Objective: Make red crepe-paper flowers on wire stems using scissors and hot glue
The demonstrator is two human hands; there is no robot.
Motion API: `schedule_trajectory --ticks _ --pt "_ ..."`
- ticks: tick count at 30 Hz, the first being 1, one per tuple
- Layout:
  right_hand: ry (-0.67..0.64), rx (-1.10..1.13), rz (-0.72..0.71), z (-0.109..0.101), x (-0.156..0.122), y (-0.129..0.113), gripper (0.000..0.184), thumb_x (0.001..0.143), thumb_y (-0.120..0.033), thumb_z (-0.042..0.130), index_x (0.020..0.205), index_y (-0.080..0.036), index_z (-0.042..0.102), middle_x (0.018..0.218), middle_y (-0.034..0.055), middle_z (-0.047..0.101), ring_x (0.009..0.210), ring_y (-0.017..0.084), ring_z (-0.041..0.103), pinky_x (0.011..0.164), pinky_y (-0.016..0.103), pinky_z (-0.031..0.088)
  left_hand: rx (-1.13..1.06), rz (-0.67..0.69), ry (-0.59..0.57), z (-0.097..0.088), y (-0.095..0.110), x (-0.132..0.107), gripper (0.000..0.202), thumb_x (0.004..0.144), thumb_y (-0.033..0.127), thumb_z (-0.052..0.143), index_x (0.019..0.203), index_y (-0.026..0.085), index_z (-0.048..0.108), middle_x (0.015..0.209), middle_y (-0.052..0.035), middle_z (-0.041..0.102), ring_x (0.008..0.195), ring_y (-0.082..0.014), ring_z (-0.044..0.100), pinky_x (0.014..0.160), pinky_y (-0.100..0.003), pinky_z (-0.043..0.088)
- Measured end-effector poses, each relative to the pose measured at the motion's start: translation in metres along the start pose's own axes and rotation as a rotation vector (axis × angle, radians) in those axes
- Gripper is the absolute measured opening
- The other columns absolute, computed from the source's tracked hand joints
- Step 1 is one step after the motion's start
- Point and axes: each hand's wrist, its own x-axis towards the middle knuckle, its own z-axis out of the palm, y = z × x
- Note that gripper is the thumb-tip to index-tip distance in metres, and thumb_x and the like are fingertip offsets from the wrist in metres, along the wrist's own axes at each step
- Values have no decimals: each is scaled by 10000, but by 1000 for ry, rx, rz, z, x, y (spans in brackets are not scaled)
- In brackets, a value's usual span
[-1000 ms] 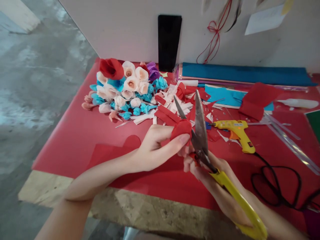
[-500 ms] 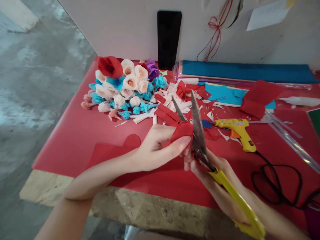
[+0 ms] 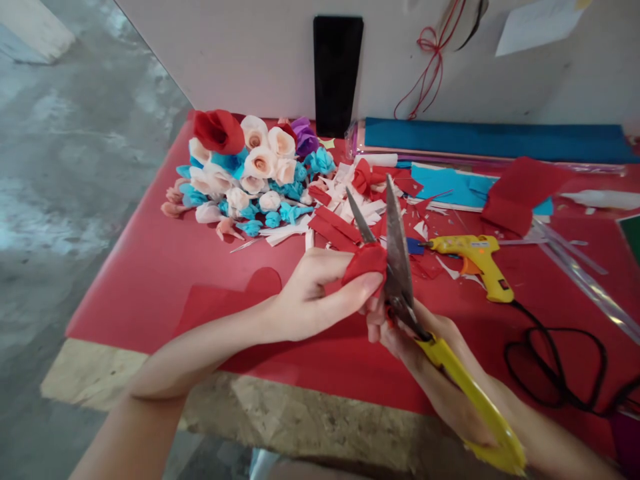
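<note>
Loads of paper flowers look finished on the worktop, but this red piece doesn't yet. The left hand has it pinched between its fingers, right at the parted scissors the right hand is gripping. Can't tell how much cutting's left.

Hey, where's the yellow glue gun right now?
In the head view, the yellow glue gun lies on the red-covered table, right of the open scissors, its nozzle by a small blue piece and its black cord trailing toward the right edge.
</note>
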Motion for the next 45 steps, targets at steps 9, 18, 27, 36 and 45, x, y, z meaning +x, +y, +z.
schedule_trajectory --ticks 9,18,27,36,45 --pt "19 9 63 1 -6 5 149 959 -317 356 934 -212 459 731 -8 507 629 100 514 658 225 473 59 26 11 2 -2 0 271 920 191 434 676 161 550 583 5 651 580 -83 629 556 -171 491" --pt "59 -22 44 2 -6 3 111 955 -293 371 931 -222 452 748 -8 527 612 93 496 604 205 452 29 -22 16 1 2 3 307 924 215 433 647 147 547 576 3 638 578 -74 613 573 -170 490" --pt "71 12 114 4 -9 4 123 961 -300 374 895 -214 433 688 -30 471 554 83 413 544 219 398 -28 -61 53 0 3 6 325 907 225 449 620 130 569 607 -24 627 562 -91 591 562 -198 489" --pt "113 38 143 6 -15 12 85 958 -346 385 1002 -289 431 679 -54 461 508 69 376 475 205 333 -18 -63 134 0 -1 5 288 896 242 488 654 154 616 611 7 644 518 -65 570 501 -157 473" --pt "90 16 105 5 -13 6 116 960 -349 352 1026 -287 425 640 -54 429 473 77 380 453 218 328 29 -37 129 -6 -4 4 336 899 269 487 595 151 569 530 9 580 500 -78 523 510 -214 414"
